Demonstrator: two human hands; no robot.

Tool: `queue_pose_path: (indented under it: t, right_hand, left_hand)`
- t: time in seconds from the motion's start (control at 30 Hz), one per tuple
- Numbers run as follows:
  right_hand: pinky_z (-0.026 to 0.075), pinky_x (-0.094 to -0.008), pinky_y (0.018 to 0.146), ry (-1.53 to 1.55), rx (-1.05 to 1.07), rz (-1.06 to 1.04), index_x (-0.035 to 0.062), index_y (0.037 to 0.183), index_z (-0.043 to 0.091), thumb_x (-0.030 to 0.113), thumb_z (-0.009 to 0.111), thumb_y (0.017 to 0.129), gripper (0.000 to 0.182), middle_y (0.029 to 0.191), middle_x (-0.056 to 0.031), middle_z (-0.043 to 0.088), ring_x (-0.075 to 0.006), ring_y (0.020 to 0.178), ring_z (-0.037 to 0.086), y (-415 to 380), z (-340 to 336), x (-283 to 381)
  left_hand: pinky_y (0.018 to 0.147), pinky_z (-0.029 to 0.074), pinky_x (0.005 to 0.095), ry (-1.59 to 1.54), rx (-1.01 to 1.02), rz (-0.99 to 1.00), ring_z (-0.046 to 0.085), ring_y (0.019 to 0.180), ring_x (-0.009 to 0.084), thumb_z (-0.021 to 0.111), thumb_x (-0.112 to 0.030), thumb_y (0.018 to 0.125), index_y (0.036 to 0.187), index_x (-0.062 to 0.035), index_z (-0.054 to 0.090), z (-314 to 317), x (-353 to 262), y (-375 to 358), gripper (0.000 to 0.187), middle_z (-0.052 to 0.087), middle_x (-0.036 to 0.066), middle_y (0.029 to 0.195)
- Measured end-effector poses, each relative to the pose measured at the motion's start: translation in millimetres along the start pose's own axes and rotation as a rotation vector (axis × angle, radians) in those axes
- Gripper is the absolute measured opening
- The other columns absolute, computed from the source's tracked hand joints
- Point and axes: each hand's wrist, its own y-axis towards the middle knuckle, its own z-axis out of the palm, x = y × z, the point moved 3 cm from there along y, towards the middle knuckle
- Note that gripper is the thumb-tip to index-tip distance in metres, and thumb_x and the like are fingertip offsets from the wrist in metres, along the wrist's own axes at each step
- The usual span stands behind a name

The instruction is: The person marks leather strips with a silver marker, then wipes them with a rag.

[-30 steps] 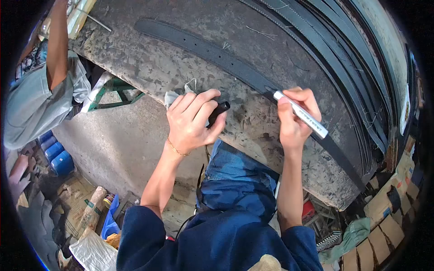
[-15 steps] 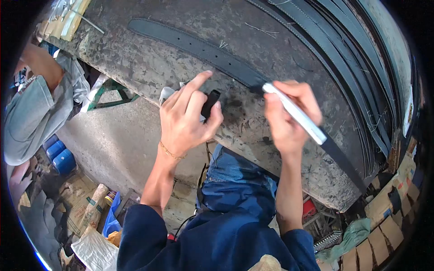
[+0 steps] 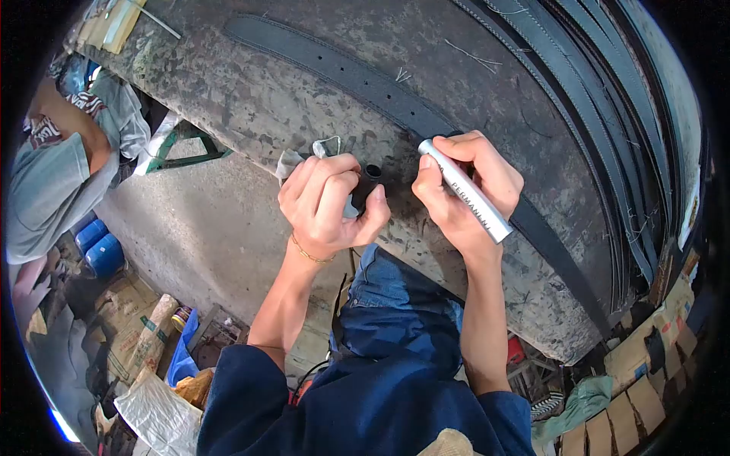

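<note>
In my right hand (image 3: 490, 178) is a silver-white permanent marker (image 3: 468, 199), gripped between thumb and fingers. Its upper-left end is close to the edge of a black stitched leather belt (image 3: 342, 72); the marker's tip does not show clearly. My left hand (image 3: 319, 201) is closed around a black marker cap (image 3: 368, 185), with the cap's open mouth facing up. A whitish scrap of cloth (image 3: 289, 163) sticks out beside the left fingers. The belt, with a row of punched holes, lies across the worktable (image 3: 205, 99) and passes behind my right hand.
Several more black belt strips (image 3: 585, 114) lie curved along the table's right side, with loose threads among them. Another person's arm (image 3: 80, 125) is at the left. Blue containers (image 3: 103, 254) stand on the floor, and cardboard pieces (image 3: 623, 422) lie at lower right.
My right hand has shifted slightly left and turned the marker so its lettering shows. The fingers of my left hand have curled in, and the cap has tilted mouth-up.
</note>
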Motion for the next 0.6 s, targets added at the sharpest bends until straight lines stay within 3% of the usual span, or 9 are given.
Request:
queue_pose_path:
  t: [0.03, 0.1, 0.27, 0.37, 0.43, 0.5, 0.6]
  right_hand:
    - [0.05, -0.0221, 0.057, -0.002, 0.0, 0.0, -0.0049, 0.087, 0.064, -0.001, 0.075, 0.078, 0.015, 0.079, -0.0114, 0.068, -0.0091, 0.065, 0.063, 0.5, 2.4, -0.8]
    - [0.041, -0.0246, 0.048, 0.012, -0.075, -0.059, 0.0002, 0.081, 0.065, 0.002, 0.079, 0.071, 0.017, 0.068, -0.0061, 0.06, -0.0119, 0.054, 0.053, 2.1, 6.0, -0.5]
    - [0.041, -0.0239, 0.048, 0.012, -0.093, -0.061, -0.0006, 0.082, 0.066, 0.003, 0.079, 0.071, 0.017, 0.069, -0.0066, 0.061, -0.0115, 0.054, 0.053, 1.8, 4.6, -0.8]
    - [0.045, -0.0208, 0.053, -0.023, -0.066, -0.069, -0.0052, 0.088, 0.063, -0.004, 0.072, 0.077, 0.014, 0.076, -0.0094, 0.067, -0.0075, 0.061, 0.06, -3.2, -4.5, 2.8]
    - [0.043, -0.0234, 0.05, 0.148, -0.212, 0.009, -0.0022, 0.083, 0.065, 0.001, 0.075, 0.071, 0.015, 0.071, -0.0077, 0.063, -0.0112, 0.054, 0.054, -14.1, -25.1, 12.1]
    - [0.045, -0.0231, 0.052, 0.169, -0.194, 0.061, -0.003, 0.095, 0.066, 0.006, 0.073, 0.075, 0.023, 0.075, -0.0097, 0.066, -0.0119, 0.058, 0.058, -40.6, -55.8, 19.6]
    - [0.046, -0.0255, 0.054, 0.096, -0.282, 0.054, -0.0064, 0.097, 0.065, 0.007, 0.074, 0.078, 0.024, 0.077, -0.0131, 0.068, -0.015, 0.058, 0.06, -87.6, -104.2, 16.4]
  left_hand:
    - [0.051, 0.042, 0.0299, -0.003, 0.002, -0.001, 0.054, 0.056, 0.0205, 0.074, -0.01, 0.063, 0.073, -0.0045, 0.055, 0.0, -0.1, -0.4, 0.022, 0.063, 0.007, 0.078]
    - [0.051, 0.042, 0.0299, -0.003, 0.0, -0.003, 0.054, 0.056, 0.0205, 0.074, -0.01, 0.063, 0.073, -0.0044, 0.055, 0.0, 0.3, -1.5, 0.022, 0.063, 0.007, 0.078]
    - [0.051, 0.043, 0.0305, -0.006, -0.006, -0.005, 0.054, 0.057, 0.0211, 0.074, -0.009, 0.063, 0.074, -0.0042, 0.056, 0.0, -0.6, -1.1, 0.022, 0.063, 0.007, 0.077]
    - [0.053, 0.046, 0.0329, 0.0, 0.009, -0.035, 0.057, 0.059, 0.0237, 0.073, -0.008, 0.064, 0.076, -0.0033, 0.058, -1.0, -2.9, -0.3, 0.02, 0.065, 0.009, 0.078]
    - [0.055, 0.048, 0.0344, 0.039, 0.042, -0.04, 0.059, 0.062, 0.0253, 0.071, -0.009, 0.068, 0.08, -0.0016, 0.06, -1.6, -4.1, -0.7, 0.018, 0.065, 0.011, 0.08]
    - [0.057, 0.05, 0.0354, 0.019, 0.079, -0.095, 0.061, 0.064, 0.0267, 0.066, -0.01, 0.078, 0.087, 0.0021, 0.061, 0.0, -5.9, -5.6, 0.016, 0.066, 0.016, 0.085]
    - [0.067, 0.052, 0.0352, -0.035, 0.067, -0.122, 0.064, 0.075, 0.0287, 0.056, -0.013, 0.093, 0.1, 0.0071, 0.058, 3.7, -6.8, -9.1, 0.021, 0.067, 0.019, 0.094]
